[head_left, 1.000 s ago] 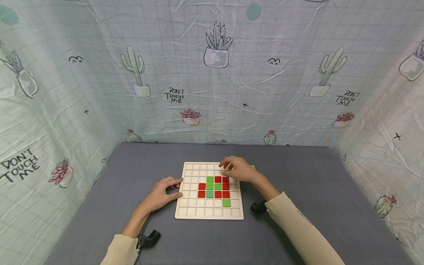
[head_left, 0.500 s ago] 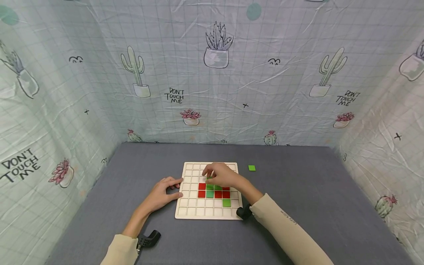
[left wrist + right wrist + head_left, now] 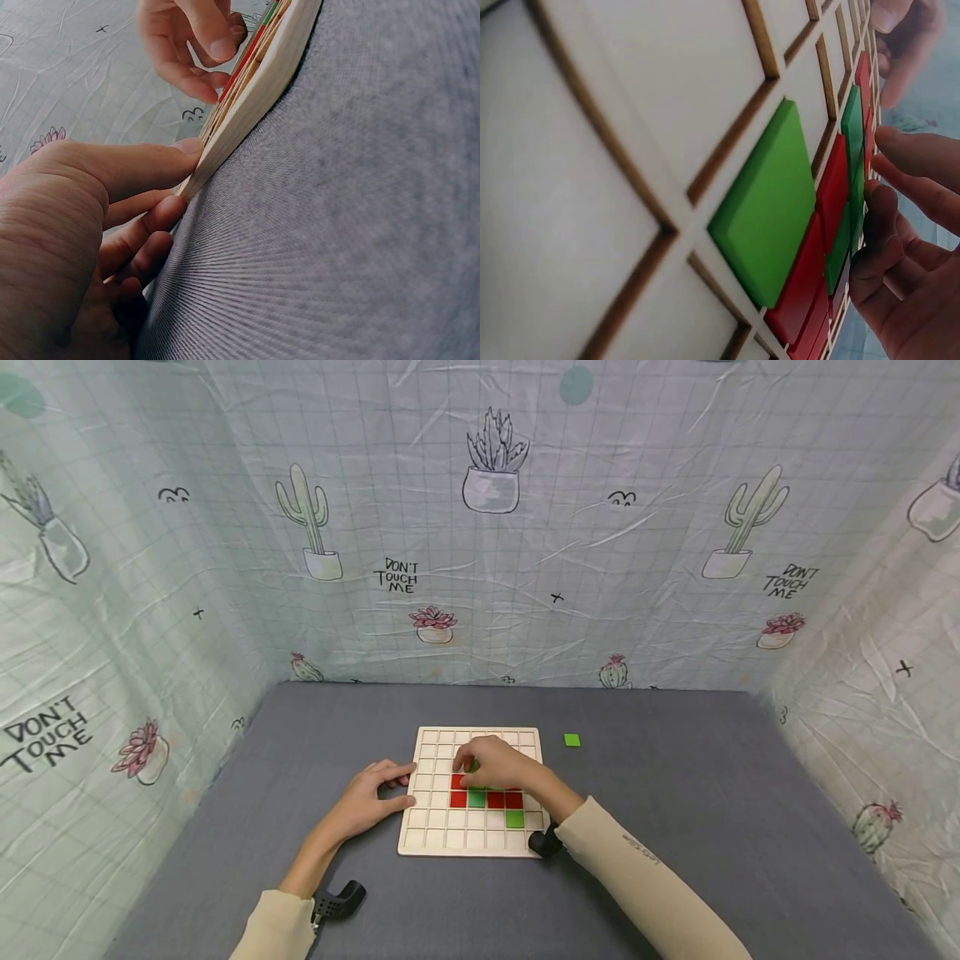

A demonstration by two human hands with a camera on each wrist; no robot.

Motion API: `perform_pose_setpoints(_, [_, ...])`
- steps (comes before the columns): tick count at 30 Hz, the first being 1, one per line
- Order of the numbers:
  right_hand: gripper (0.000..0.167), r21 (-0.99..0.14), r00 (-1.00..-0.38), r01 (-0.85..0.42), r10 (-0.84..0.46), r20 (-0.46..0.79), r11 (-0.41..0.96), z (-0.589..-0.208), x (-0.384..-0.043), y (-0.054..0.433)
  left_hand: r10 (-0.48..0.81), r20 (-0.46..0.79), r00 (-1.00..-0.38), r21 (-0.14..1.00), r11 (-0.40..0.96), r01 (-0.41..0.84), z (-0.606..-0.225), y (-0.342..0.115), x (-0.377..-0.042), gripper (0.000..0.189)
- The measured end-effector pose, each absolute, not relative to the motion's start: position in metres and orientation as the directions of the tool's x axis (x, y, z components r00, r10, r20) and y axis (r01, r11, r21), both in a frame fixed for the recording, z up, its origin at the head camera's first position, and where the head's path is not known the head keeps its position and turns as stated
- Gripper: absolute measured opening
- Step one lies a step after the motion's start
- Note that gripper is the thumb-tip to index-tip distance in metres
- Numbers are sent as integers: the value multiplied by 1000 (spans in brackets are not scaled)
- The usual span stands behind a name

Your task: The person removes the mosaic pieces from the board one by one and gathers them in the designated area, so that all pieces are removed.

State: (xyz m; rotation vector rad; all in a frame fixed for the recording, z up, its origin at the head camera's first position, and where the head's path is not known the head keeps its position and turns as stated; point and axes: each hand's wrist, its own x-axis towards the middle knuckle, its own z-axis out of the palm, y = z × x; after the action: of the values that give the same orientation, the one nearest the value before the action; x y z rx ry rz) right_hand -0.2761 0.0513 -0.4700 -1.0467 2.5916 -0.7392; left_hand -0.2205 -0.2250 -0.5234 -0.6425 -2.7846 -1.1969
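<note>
A pale wooden grid board (image 3: 435,837) lies on the grey surface, with flat red and green square tiles set in its middle cells. My left hand (image 3: 365,797) rests at the board's left edge, its index fingertip and thumb touching the rim. In the left wrist view, the left thumb (image 3: 150,166) lies along that edge. Over the left part of the pattern, my right hand (image 3: 495,764) has bent fingers, with thumb and fingertips close around a red tile (image 3: 456,782). Whether they pinch it is hidden. Low on the board sits a green tile (image 3: 769,210).
One loose green tile (image 3: 572,740) lies on the table beyond the board's upper right corner. The table (image 3: 660,760) is covered in grey cloth. Patterned fabric (image 3: 555,635) rises behind it and along both sides. Each wrist wears a black camera (image 3: 341,902).
My right hand has moved left and slightly nearer, from the board's upper right to the red tile at the left of the pattern. The loose green tile came into full view. My left hand stays put.
</note>
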Motion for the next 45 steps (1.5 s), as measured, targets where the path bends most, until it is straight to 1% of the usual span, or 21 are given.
perform_pose_setpoints(12, [12,-487,-718,-579,-692,-75,654,-469,-273,46,359,199,-912,688,611,391,-526,-226,-221,56])
perform_pose_setpoints(19, [13,-500,-722,-570,-688,-74,652,-469,-273,44,364,209,-908,689,604,400,-526,-227,-221,55])
perform_pose_setpoints(26, [13,-518,-733,-538,-672,-101,665,-466,-272,43,369,218,-904,686,601,411,-526,-228,-221,54])
perform_pose_setpoints(34, [11,-543,-727,-540,-681,-83,643,-466,-272,44,359,216,-908,691,601,402,-524,-226,-220,54])
perform_pose_setpoints(45, [20,-597,-710,-529,-700,-78,603,-460,-271,50,355,199,-913,697,604,387,-522,-226,-222,55])
